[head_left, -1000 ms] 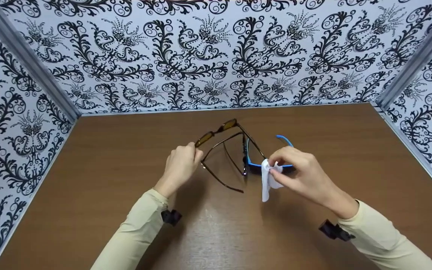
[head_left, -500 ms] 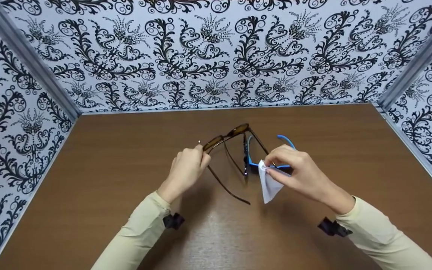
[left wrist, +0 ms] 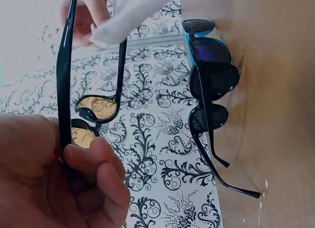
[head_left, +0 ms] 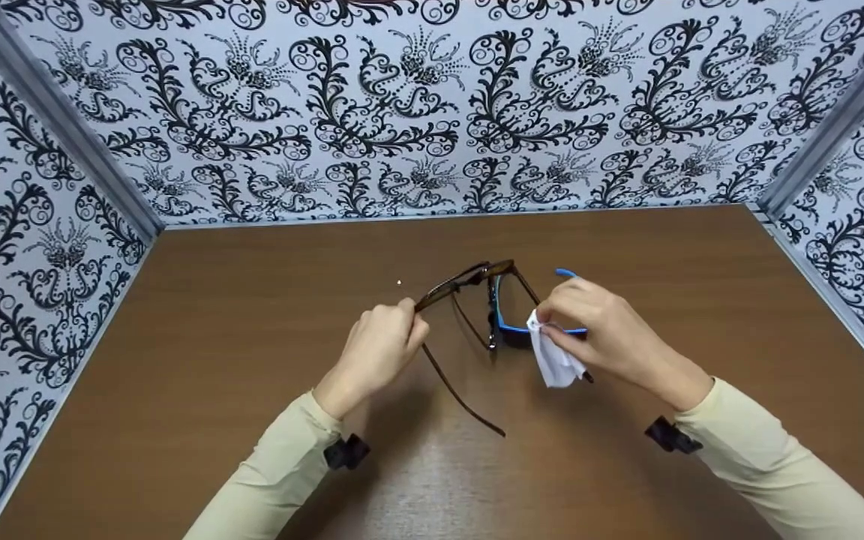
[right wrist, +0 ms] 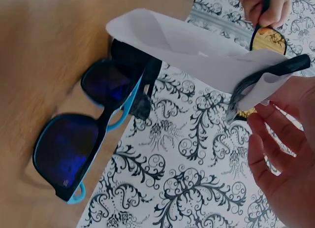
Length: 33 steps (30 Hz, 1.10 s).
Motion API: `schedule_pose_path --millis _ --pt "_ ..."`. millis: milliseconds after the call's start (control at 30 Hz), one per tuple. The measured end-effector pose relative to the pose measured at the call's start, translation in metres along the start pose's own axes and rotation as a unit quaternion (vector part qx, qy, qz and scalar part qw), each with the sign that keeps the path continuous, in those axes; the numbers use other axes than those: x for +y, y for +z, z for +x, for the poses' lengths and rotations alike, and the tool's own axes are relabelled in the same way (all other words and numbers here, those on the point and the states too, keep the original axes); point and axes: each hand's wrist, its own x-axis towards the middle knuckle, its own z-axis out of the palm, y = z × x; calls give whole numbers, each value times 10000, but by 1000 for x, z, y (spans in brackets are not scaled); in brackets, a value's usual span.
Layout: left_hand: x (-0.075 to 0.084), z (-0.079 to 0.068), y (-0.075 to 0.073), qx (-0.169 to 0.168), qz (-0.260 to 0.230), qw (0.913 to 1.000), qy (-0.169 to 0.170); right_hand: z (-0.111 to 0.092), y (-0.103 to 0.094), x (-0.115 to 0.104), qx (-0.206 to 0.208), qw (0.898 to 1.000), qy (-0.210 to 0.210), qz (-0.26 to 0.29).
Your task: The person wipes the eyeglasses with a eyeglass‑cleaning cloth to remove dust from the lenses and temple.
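My left hand (head_left: 376,349) grips brown-framed sunglasses with amber lenses (left wrist: 98,107) by one end of the frame, beside the hinge. They are held up above the table, both temples unfolded. In my right hand (head_left: 619,337), thumb and fingers pinch a white cloth (head_left: 556,360) folded around the other temple. That temple's dark tip (right wrist: 295,64) pokes out of the cloth in the right wrist view. Below the raised pair, black sunglasses (left wrist: 214,80) and blue-and-black sunglasses (right wrist: 66,144) lie side by side on the table, partly hidden by the held pair and my right hand in the head view.
The brown wooden table (head_left: 252,300) is bounded at the back and both sides by white panels (head_left: 432,112) with black scrollwork. A dark wrist camera is strapped at each sleeve.
My left hand has shifted slightly right and down, tilting the amber sunglasses so their front sits lower and further right. The cloth stays pinched on the temple, whose tip now shows beyond it.
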Motion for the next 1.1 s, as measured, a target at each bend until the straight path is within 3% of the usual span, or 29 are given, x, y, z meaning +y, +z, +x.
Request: schedule_pose_path --millis 333,600,867,1100 --pt "2 -4 2 -65 6 9999 137 16 1 11 332 9971 -530 -442" --pt "1 -4 5 -225 -97 9992 313 22 7 15 656 9878 -962 -1030" --pt "-5 2 5 -331 -146 9990 263 12 3 12 -4 9911 -983 -894" --pt "-13 7 4 -301 -120 9995 62 3 -3 0 -760 9870 -1069 -928"
